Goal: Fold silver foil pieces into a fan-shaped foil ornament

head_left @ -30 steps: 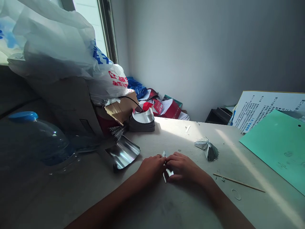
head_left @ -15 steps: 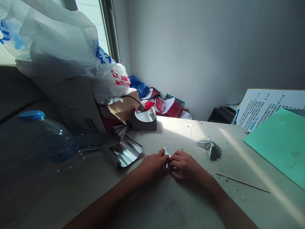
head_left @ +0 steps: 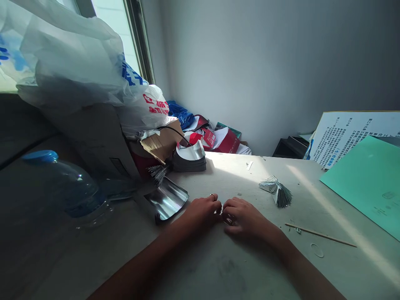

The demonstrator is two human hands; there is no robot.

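Working on: foil scrap (head_left: pixel 220 211), left hand (head_left: pixel 201 212) and right hand (head_left: pixel 243 217) pinched together around it.
Next calls for: a firm crease, it seems.

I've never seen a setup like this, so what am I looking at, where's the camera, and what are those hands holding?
There's no machine here, just a person's two bare hands, filmed by one camera worn on the head and looking forward and down. The left hand and right hand rest close together on a pale table. A small piece of shiny foil sits between them, mostly hidden by the fingers, so what they grip is hard to tell. Nearby lie a fan-shaped bundle of folded foil, a curved foil sheet, a thin wooden stick, a green folder and a plastic bottle with a blue cap.
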